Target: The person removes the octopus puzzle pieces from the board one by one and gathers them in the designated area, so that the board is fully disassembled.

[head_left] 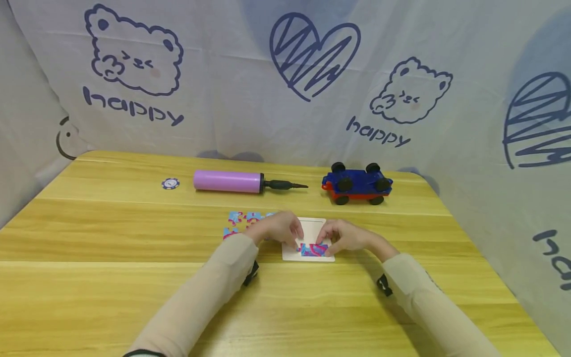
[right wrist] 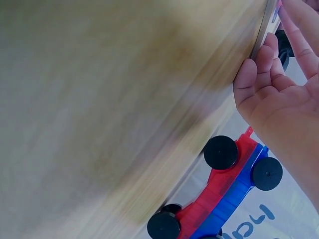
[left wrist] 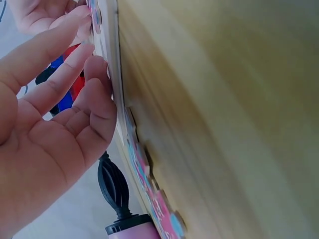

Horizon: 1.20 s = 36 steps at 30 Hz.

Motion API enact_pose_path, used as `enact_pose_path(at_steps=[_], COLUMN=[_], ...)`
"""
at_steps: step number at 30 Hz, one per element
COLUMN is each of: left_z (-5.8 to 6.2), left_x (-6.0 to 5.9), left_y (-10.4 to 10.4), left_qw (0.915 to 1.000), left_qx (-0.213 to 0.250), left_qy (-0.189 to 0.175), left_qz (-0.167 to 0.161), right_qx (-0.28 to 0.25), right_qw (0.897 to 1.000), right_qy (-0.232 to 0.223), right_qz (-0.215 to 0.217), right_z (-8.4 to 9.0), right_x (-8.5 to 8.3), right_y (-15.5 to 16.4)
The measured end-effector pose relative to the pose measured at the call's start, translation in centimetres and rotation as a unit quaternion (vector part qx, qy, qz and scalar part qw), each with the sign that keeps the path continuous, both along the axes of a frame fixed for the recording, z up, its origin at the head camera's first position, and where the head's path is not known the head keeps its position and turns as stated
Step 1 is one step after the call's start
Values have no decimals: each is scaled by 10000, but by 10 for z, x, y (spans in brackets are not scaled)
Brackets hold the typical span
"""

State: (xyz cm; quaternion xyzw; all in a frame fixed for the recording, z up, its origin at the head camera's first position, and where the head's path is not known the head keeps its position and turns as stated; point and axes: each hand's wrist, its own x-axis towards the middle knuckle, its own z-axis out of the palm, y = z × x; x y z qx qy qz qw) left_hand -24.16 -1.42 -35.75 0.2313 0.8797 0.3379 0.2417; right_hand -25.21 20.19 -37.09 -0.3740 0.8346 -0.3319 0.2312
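Joined jigsaw puzzle pieces (head_left: 314, 250), pink, blue and purple, lie along the near edge of a white square board (head_left: 308, 227). From the left, my left hand (head_left: 280, 230) holds the strip's left end with thumb and forefinger; its other fingers curl above the board. My right hand (head_left: 349, 237) pinches the right end, forefinger at the far edge and thumb at the near corner. In the left wrist view, the left thumb tip meets a puzzle piece (left wrist: 96, 19). The right fingertips are partly cut off in the right wrist view. More puzzle pieces (head_left: 235, 217) lie left of the board, partly behind my left hand.
A purple hand pump (head_left: 228, 181) with a black nozzle lies at the back of the wooden table (head_left: 111, 297). Left of it is a blue and white poker chip (head_left: 170, 183). A blue and red toy car (head_left: 357, 184) stands at the back right, before a printed white curtain (head_left: 223, 89).
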Motion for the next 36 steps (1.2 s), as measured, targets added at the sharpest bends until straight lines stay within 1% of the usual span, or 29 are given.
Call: enact_pose_path(at_steps=[5, 12, 18, 21, 26, 29, 36], left_z=[2, 2, 1, 2, 2, 2, 3], left_x=[3, 5, 3, 2, 2, 2, 2], left_y=[3, 8, 13, 14, 14, 14, 16], left_qw=[9997, 9993, 9992, 9991, 9993, 9996, 9995], left_qx=[-195, -342, -388, -430, -351, -249, -85], left_qy=[-16, -7, -36, -21, -87, -154, -183], left_qz=[-122, -122, -37, -61, -39, 51, 249], right_qx=[-40, -10, 27, 38, 52, 36, 52], right_qw=[10000, 10000, 10000, 10000, 10000, 10000, 10000], right_qy=[-4, 3, 19, 3, -13, -11, -18], right_qz=[19, 2, -26, -37, -45, -30, -28], right_z=[0, 0, -1, -1, 0, -1, -1], right_x=[0, -1, 0, 0, 0, -1, -1], right_y=[0, 0, 0, 0, 0, 0, 0])
